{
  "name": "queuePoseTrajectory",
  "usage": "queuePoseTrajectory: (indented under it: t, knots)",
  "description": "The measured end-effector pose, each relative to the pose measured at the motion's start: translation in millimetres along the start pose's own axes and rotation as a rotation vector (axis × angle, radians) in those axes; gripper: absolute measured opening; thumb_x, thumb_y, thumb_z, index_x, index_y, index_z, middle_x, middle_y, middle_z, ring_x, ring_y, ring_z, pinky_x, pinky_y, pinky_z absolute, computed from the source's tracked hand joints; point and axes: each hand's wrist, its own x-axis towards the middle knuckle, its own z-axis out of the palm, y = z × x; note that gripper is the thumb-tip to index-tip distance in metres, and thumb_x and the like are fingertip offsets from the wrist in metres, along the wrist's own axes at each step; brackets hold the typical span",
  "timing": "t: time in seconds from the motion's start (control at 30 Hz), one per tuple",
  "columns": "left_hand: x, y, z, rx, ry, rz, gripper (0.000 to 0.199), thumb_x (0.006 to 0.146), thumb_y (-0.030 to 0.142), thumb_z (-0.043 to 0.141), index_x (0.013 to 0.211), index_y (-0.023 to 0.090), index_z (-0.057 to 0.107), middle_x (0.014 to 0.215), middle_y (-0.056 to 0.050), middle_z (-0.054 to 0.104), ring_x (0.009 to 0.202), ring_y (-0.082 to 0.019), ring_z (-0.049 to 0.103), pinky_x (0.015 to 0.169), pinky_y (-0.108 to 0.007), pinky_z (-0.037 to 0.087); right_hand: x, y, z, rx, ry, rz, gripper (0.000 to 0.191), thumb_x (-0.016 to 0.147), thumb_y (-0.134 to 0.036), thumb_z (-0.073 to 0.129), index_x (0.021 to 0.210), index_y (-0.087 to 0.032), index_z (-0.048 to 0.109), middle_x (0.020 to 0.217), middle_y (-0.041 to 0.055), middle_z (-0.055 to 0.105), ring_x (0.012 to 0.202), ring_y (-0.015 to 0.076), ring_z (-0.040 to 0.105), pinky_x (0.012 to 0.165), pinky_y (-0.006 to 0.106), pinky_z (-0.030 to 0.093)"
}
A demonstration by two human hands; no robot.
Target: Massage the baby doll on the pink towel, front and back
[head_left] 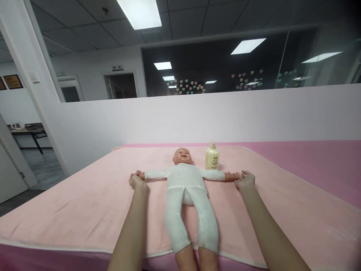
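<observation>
Across pink cloth (84,210), left hand (137,181) and right hand (244,180) clasp a glossy-headed doll (186,177) by its hands

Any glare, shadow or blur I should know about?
Head view: white rectangular ceiling light blown out, bright patches on the dark glass window; head view: left hand and right hand discernible, soft shadows on the pink cloth blanket; head view: small print on pale-yellow plastic bottle unreadable.

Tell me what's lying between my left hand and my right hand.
In the head view, the doll lies there spread-armed on the pink blanket, spanning from your left hand to your right hand, touching both.
</observation>
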Motion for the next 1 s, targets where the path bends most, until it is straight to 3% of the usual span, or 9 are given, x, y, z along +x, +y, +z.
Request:
queuePoseTrajectory:
  t: [0.17, 0.23, 0.33, 0.4, 0.47, 0.53, 0.6, 0.7, 1.0]
  knots:
    - [-11.1, 17.8, -5.9, 0.305, 0.203, 0.096, 0.029, 0.069, 0.009, 0.052, 0.097, 0.019, 0.05, 0.083, -0.003, 0.059, 0.083, -0.019, 0.057, 0.085, -0.04, 0.044, 4.0, -3.3, 4.5, -0.213, 0.138, -0.261, 0.016, 0.063, -0.013, 0.046, 0.078, -0.02, 0.045, 0.078, 0.0026, 0.053, 0.07, 0.0154, 0.057, 0.061, 0.03, 0.05]
    - [-19.4, 23.1, -6.2, 0.397, 0.186, 0.175, 0.031, 0.07, 0.008, 0.051, 0.099, 0.019, 0.053, 0.091, -0.003, 0.063, 0.091, -0.02, 0.057, 0.09, -0.04, 0.042, 1.5, -4.7, 9.9, -0.227, 0.176, -0.33, 0.016, 0.063, -0.014, 0.048, 0.078, -0.02, 0.048, 0.079, 0.0023, 0.055, 0.076, 0.0165, 0.058, 0.067, 0.03, 0.049]
    - [-39.3, 22.5, 0.1, 0.503, 0.062, 0.391, 0.033, 0.072, 0.006, 0.049, 0.101, 0.021, 0.055, 0.102, -0.003, 0.064, 0.103, -0.021, 0.054, 0.097, -0.039, 0.037, -10.9, -0.3, 19.4, -0.384, 0.213, -0.598, 0.021, 0.064, -0.02, 0.053, 0.084, -0.021, 0.056, 0.081, 0.0012, 0.059, 0.082, 0.0184, 0.058, 0.077, 0.032, 0.046]
    - [-57.6, 14.5, 8.6, 0.568, -0.127, 0.562, 0.032, 0.073, 0.006, 0.048, 0.101, 0.021, 0.056, 0.104, -0.005, 0.063, 0.107, -0.022, 0.053, 0.1, -0.039, 0.035, -26.0, 11.2, 25.8, -0.601, 0.122, -0.803, 0.025, 0.068, -0.026, 0.053, 0.091, -0.021, 0.058, 0.082, 0.0016, 0.062, 0.081, 0.0187, 0.058, 0.077, 0.031, 0.044]
    - [-76.2, 2.5, 17.8, 0.584, -0.414, 0.643, 0.031, 0.073, 0.005, 0.049, 0.099, 0.02, 0.058, 0.104, -0.006, 0.063, 0.107, -0.023, 0.053, 0.1, -0.038, 0.036, -43.9, 29.8, 30.7, -0.871, -0.107, -0.9, 0.025, 0.074, -0.03, 0.049, 0.096, -0.021, 0.058, 0.085, 0.0033, 0.064, 0.079, 0.0185, 0.058, 0.073, 0.029, 0.043]
    - [-90.1, -9.2, 24.8, 0.627, -0.745, 0.622, 0.032, 0.07, 0.003, 0.049, 0.093, 0.021, 0.061, 0.1, -0.006, 0.064, 0.102, -0.022, 0.056, 0.098, -0.037, 0.039, -59.8, 51.7, 32.6, -1.222, -0.355, -0.956, 0.022, 0.078, -0.029, 0.048, 0.095, -0.021, 0.059, 0.082, 0.0047, 0.064, 0.077, 0.0188, 0.057, 0.069, 0.028, 0.039]
    - [-96.4, -16.6, 28.1, 0.679, -0.941, 0.538, 0.03, 0.071, 0.002, 0.047, 0.088, 0.021, 0.063, 0.096, -0.005, 0.066, 0.096, -0.022, 0.058, 0.095, -0.036, 0.042, -70.0, 70.8, 31.2, -1.56, -0.561, -0.982, 0.018, 0.083, -0.027, 0.045, 0.09, -0.021, 0.06, 0.075, 0.0054, 0.063, 0.074, 0.0187, 0.056, 0.065, 0.028, 0.034]
    - [-95.7, -17.3, 27.4, 0.713, -0.962, 0.468, 0.025, 0.076, 0.006, 0.046, 0.085, 0.021, 0.064, 0.094, -0.005, 0.067, 0.093, -0.021, 0.059, 0.091, -0.035, 0.043, -72.8, 84.8, 26.9, -1.73, -0.685, -0.964, 0.022, 0.089, -0.025, 0.037, 0.088, -0.02, 0.058, 0.076, 0.0062, 0.063, 0.073, 0.0174, 0.055, 0.064, 0.027, 0.029]
    - [-103.0, -1.4, 23.9, 0.974, -0.944, 0.671, 0.017, 0.083, 0.018, 0.047, 0.085, 0.02, 0.064, 0.081, -0.004, 0.061, 0.07, -0.017, 0.055, 0.071, -0.028, 0.041, -59.1, 83.0, 27.2, -1.536, -0.757, -0.82, 0.02, 0.087, -0.03, 0.037, 0.084, -0.021, 0.055, 0.083, 0.0044, 0.065, 0.079, 0.0183, 0.056, 0.069, 0.026, 0.034]
